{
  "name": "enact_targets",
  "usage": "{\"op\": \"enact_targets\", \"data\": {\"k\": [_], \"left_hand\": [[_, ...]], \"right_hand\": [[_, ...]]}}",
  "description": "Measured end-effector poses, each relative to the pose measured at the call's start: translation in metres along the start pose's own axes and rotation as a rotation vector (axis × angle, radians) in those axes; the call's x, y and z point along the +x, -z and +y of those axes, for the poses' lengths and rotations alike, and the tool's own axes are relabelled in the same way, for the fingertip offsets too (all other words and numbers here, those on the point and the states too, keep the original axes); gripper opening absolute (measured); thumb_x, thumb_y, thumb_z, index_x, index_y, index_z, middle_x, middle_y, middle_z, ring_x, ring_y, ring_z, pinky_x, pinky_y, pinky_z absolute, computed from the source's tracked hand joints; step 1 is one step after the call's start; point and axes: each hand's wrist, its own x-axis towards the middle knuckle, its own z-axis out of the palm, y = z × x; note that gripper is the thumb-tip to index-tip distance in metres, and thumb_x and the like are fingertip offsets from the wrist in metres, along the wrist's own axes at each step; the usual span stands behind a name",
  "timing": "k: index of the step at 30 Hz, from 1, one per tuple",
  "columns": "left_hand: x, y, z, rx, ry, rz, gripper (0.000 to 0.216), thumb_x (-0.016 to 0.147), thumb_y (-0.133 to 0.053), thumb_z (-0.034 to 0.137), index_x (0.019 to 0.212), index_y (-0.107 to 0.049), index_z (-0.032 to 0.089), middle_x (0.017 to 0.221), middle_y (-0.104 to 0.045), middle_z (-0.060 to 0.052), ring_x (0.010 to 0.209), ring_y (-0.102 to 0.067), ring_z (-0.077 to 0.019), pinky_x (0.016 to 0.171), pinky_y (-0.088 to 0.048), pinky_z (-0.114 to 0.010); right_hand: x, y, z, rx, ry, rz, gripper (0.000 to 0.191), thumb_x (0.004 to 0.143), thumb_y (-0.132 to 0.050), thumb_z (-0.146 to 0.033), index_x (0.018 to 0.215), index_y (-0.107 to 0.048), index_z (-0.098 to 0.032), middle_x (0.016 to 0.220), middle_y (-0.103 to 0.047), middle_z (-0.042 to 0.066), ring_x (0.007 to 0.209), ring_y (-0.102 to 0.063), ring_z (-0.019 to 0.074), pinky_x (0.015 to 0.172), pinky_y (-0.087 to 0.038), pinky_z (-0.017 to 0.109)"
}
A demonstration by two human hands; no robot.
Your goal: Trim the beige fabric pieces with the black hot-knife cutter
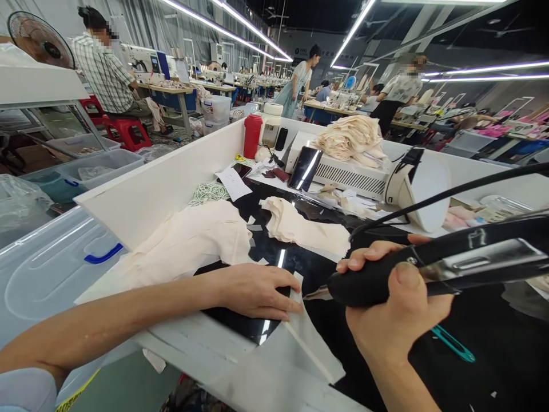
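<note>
My right hand (397, 309) is wrapped round the black handle of a corded heat tool (429, 269), whose metal tip points left at a strip of pale fabric (311, 337). My left hand (257, 292) lies flat on the glossy black worktop (493, 349), its fingers pressing the near end of that strip. The strip hangs over the front edge of the bench. The tool's black cable arcs up to the right.
Cream fabric pieces (193, 240) and a stack (306, 229) lie behind my hands. Further back are a white machine (343, 171) with folded cloth on top, a phone (303, 167), a red bottle (252, 135), a white partition (163, 189). Teal snips (452, 343) lie right. Other people work in the background.
</note>
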Motion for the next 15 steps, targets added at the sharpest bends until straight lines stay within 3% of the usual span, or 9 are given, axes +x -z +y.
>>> {"op": "enact_targets", "data": {"k": [9,15], "left_hand": [[-0.004,-0.002,-0.003,-0.003,0.015,0.009,0.026,0.118,-0.068,0.036,0.138,-0.081,0.025,0.143,-0.075,-0.014,0.13,-0.076,-0.0266,0.112,-0.063,-0.033],[-0.003,-0.003,-0.004,-0.065,0.123,0.053,0.028,0.12,-0.065,0.034,0.142,-0.079,0.023,0.135,-0.08,-0.01,0.125,-0.078,-0.0237,0.109,-0.062,-0.029]], "right_hand": [[-0.001,0.0,0.012,0.004,-0.012,-0.051,0.046,0.083,-0.094,-0.04,0.114,-0.063,-0.028,0.078,-0.071,-0.008,0.057,-0.067,0.0144,0.053,-0.061,0.029],[0.004,0.02,0.01,-0.029,-0.003,-0.036,0.052,0.084,-0.096,-0.042,0.124,-0.065,-0.029,0.088,-0.075,-0.005,0.066,-0.069,0.015,0.061,-0.064,0.031]]}}
